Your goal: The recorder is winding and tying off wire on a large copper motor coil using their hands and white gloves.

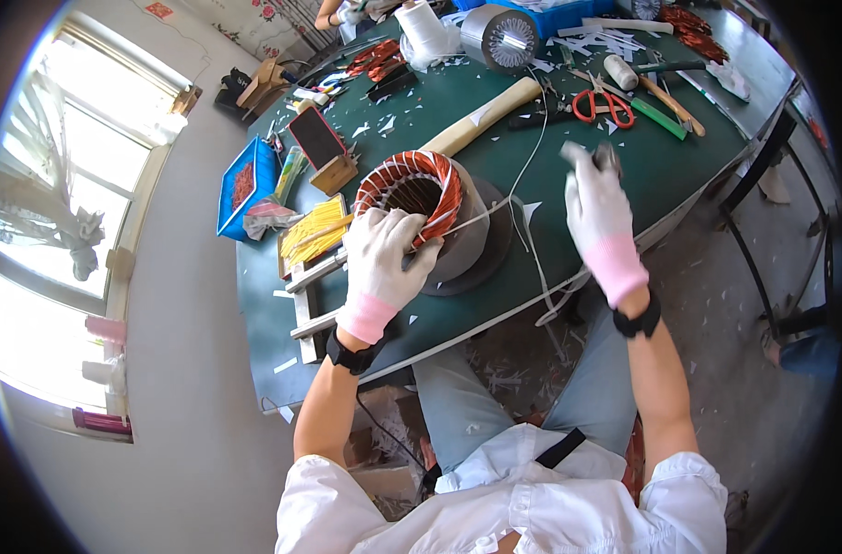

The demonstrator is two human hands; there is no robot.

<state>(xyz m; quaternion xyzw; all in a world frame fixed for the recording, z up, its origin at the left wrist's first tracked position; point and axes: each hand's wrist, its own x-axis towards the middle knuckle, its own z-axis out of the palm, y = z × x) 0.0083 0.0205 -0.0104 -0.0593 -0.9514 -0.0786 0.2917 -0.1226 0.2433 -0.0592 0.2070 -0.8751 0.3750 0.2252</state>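
A motor stator (467,242) stands on end on a dark round base (491,272) at the table's near edge. Its ring of copper winding (450,189) is laced with white cord. My left hand (391,254), in a white glove with a pink cuff, curls over the winding's near left rim and grips it. White cord (481,217) runs off the stator's right side and hangs over the edge. Raised to the right, apart from the stator, my gloved right hand (598,208) has bent fingers around a small greyish thing (607,159), blurred and partly hidden.
Yellow strips (317,231) fill a tray left of the stator, near a blue bin (247,189) and a phone (316,138). Behind lie a wooden mallet (485,115), red-handled scissors (603,108), a cord spool (423,32) and another stator (499,37). Another person's hand (349,13) shows at the far edge.
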